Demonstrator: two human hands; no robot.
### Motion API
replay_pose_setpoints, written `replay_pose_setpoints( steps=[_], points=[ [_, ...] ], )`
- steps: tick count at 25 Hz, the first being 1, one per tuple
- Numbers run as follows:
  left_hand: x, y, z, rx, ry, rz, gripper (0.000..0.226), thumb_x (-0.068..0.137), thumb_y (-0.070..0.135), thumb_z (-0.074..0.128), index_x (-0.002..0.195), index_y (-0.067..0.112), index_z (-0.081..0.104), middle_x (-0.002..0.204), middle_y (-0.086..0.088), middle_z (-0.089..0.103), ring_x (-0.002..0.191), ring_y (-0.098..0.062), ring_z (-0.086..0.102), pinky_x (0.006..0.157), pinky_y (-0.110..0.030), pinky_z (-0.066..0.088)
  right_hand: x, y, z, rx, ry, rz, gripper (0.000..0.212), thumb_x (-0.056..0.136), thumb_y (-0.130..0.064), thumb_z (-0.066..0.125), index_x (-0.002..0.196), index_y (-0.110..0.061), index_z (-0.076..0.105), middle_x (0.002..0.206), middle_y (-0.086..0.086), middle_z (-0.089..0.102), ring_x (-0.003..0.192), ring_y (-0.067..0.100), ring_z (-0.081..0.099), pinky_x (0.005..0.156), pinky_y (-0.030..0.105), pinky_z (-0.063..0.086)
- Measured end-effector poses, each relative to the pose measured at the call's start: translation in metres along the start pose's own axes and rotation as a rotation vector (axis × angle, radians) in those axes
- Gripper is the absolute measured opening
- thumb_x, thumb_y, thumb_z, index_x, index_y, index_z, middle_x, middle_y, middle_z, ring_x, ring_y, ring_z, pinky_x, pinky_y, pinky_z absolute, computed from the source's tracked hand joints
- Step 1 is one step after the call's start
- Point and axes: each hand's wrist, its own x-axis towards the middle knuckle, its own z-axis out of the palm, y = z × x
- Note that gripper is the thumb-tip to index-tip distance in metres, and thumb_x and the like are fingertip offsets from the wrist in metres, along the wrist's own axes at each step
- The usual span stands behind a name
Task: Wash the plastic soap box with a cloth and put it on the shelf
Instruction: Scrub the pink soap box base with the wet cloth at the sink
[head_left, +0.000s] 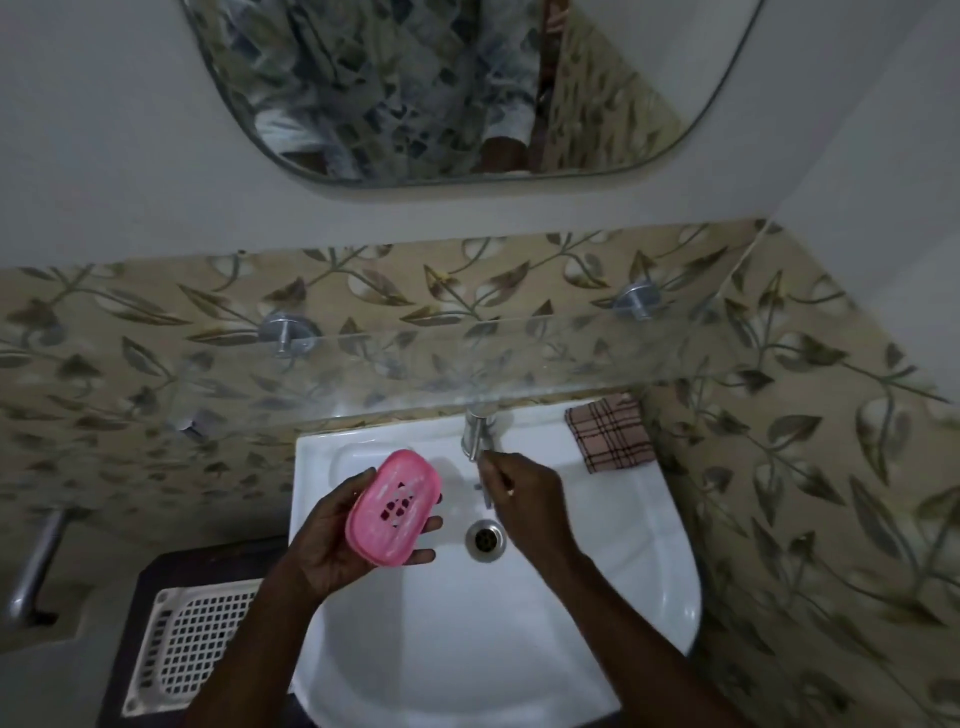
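A pink plastic soap box (393, 503) with dark holes in its middle is held over the left side of the white sink (597, 571). My left hand (343, 540) grips it from below, thumb on its far edge and fingertips on its right edge. My right hand (524, 491) reaches to the steel tap (477, 431), its fingers curled at the tap's handle. A brown checked cloth (608, 434) lies on the sink's back right corner. The glass shelf (467, 364) runs along the wall above the tap on two steel brackets.
The drain (485, 540) sits in the basin between my hands. A white plastic grid basket (192, 639) stands on a dark surface to the left of the sink. A steel bar (31, 566) juts out at far left. A mirror (467, 88) hangs above.
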Motion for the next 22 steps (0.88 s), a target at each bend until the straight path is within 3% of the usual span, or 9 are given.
replay_pose_setpoints(
  steps=[3,5,7,10,13,15,18,20,22],
  points=[
    [0.001,-0.002,0.002,-0.011,0.104,0.006,0.072,0.086,0.043,0.058,0.141,-0.004,0.049,0.145,-0.029,0.048,0.118,-0.05,0.057,0.103,-0.064,0.041,0.003,0.078,-0.038,-0.333,0.205,-0.1,0.009,0.085,-0.015,0.069,0.091,-0.011,0.073,0.086,0.009,0.071,0.081,0.028,0.068,0.071,0.039,0.057],
    [0.004,-0.003,0.0,-0.015,0.171,-0.002,0.074,0.087,0.047,0.055,0.141,-0.004,0.049,0.138,-0.03,0.053,0.108,-0.047,0.062,0.096,-0.058,0.049,0.019,0.13,-0.054,-0.543,-0.09,0.035,0.062,0.079,-0.022,0.078,0.136,-0.007,0.056,0.137,0.024,0.055,0.129,0.044,0.049,0.109,0.052,0.038],
    [0.007,-0.003,-0.001,-0.017,0.21,0.0,0.078,0.085,0.055,0.056,0.134,-0.006,0.055,0.131,-0.031,0.058,0.104,-0.045,0.063,0.093,-0.055,0.052,0.028,0.17,-0.063,-0.798,-0.438,0.054,0.105,0.078,-0.04,0.079,0.154,-0.008,0.014,0.161,0.024,0.012,0.149,0.045,0.011,0.12,0.055,0.01],
    [0.007,-0.005,-0.001,-0.033,0.212,0.007,0.078,0.086,0.059,0.055,0.129,-0.007,0.061,0.13,-0.029,0.06,0.108,-0.045,0.062,0.1,-0.058,0.046,0.031,0.187,-0.057,-0.932,-0.442,-0.08,0.085,0.076,-0.013,0.081,0.148,-0.001,0.036,0.146,0.034,0.043,0.129,0.053,0.046,0.098,0.066,0.044],
    [-0.008,-0.013,0.007,-0.091,0.183,0.03,0.075,0.089,0.054,0.055,0.134,-0.006,0.056,0.136,-0.026,0.056,0.115,-0.045,0.057,0.104,-0.062,0.04,0.023,0.172,-0.05,-0.589,-0.04,-0.156,0.041,0.092,0.002,0.044,0.129,-0.003,0.06,0.122,0.02,0.067,0.106,0.038,0.067,0.077,0.05,0.059],
    [-0.024,-0.017,0.017,-0.081,0.209,0.051,0.077,0.087,0.052,0.056,0.137,-0.006,0.053,0.136,-0.026,0.054,0.112,-0.044,0.058,0.101,-0.06,0.043,0.016,0.154,-0.049,-0.047,0.077,0.273,0.039,0.095,-0.004,0.048,0.129,-0.016,0.063,0.131,0.003,0.065,0.115,0.022,0.064,0.092,0.039,0.055],
    [-0.047,-0.018,0.035,-0.047,0.216,0.058,0.077,0.088,0.052,0.054,0.138,-0.006,0.051,0.133,-0.029,0.054,0.107,-0.044,0.059,0.096,-0.056,0.047,-0.021,0.103,-0.056,0.894,0.108,0.868,0.03,0.09,0.001,0.061,0.12,0.0,0.064,0.12,0.026,0.067,0.107,0.04,0.066,0.087,0.049,0.057],
    [-0.056,-0.016,0.043,-0.005,0.198,0.028,0.078,0.089,0.054,0.053,0.136,-0.007,0.052,0.129,-0.03,0.056,0.105,-0.043,0.06,0.096,-0.055,0.047,-0.048,0.06,-0.061,0.976,-0.027,0.823,0.024,0.085,0.0,0.068,0.108,-0.004,0.069,0.106,0.022,0.073,0.093,0.037,0.072,0.074,0.041,0.061],
    [-0.063,-0.013,0.052,0.059,0.233,0.029,0.079,0.088,0.058,0.051,0.131,-0.008,0.056,0.123,-0.032,0.06,0.099,-0.043,0.064,0.091,-0.054,0.051,-0.063,0.008,-0.07,0.841,-0.126,0.481,0.019,0.077,-0.012,0.075,0.095,-0.01,0.068,0.089,0.01,0.077,0.076,0.027,0.072,0.064,0.03,0.056]
  ],
)
